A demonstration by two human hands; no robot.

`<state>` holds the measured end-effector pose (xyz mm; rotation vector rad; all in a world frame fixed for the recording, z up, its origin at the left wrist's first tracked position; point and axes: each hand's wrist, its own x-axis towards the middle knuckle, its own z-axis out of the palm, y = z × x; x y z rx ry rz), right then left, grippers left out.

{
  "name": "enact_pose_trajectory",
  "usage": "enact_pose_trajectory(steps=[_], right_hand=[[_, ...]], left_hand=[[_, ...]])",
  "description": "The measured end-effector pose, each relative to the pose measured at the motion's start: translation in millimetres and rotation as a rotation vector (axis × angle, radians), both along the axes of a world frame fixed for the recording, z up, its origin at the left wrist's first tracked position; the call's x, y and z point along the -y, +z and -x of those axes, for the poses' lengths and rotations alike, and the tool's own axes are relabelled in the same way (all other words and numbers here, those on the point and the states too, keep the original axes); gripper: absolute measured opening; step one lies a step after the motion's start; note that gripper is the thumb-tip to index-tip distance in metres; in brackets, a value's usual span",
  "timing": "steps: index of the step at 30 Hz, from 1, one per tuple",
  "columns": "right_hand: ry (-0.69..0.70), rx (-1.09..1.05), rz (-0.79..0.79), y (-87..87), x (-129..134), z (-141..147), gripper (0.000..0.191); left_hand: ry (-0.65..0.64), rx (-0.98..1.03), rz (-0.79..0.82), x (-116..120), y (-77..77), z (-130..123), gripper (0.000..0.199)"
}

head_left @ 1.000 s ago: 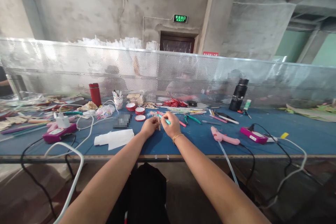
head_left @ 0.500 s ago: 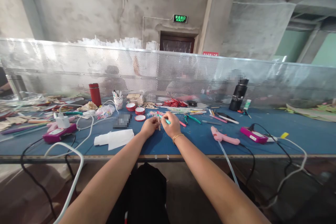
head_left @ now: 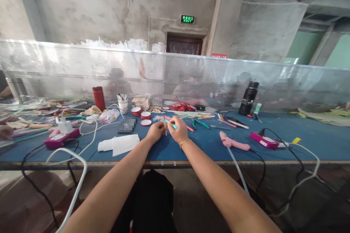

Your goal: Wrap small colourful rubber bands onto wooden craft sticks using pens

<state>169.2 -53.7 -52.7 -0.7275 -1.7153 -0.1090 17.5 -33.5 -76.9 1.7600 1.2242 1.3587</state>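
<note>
My left hand (head_left: 156, 132) is closed on a small wooden stick (head_left: 166, 131), which stands up between the fingers with a bit of red near its top. My right hand (head_left: 179, 129) grips a teal pen (head_left: 174, 126) whose tip end points at the upper part of the stick. A gold bracelet (head_left: 185, 143) circles the right wrist. Behind the hands lie small pink and pale scraps (head_left: 158, 118). Round red-and-white containers (head_left: 146, 122) stand to the left of them. The fingertips are small in view, so fine contact is hard to make out.
A pink glue gun (head_left: 234, 142) lies at right near a magenta box (head_left: 264, 140). Teal pliers (head_left: 201, 123) rest behind my right hand. White paper (head_left: 125, 144) is at left. Bottles, a pen cup (head_left: 123, 104) and a perforated metal screen (head_left: 153, 74) stand behind; cables hang over the front edge.
My two hands, the stick and the pen stay almost in the same place. At the far left edge, another person's hand has come into view over the table.
</note>
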Motion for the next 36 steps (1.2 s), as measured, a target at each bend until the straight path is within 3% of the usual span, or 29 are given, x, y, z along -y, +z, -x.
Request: enact_pose_trajectory(steps=[12,36], right_hand=[[0.025,0.027,0.006,-1.3,-0.5,0.8,0.013],[-0.031,0.003,-0.007,-1.6,-1.7,0.4,0.014]], left_hand=[[0.021,-0.015,-0.026,-6.1,-5.4,2.2,0.017],[0.023,-0.038,-0.007,2.2,2.1,-0.2,0.018]])
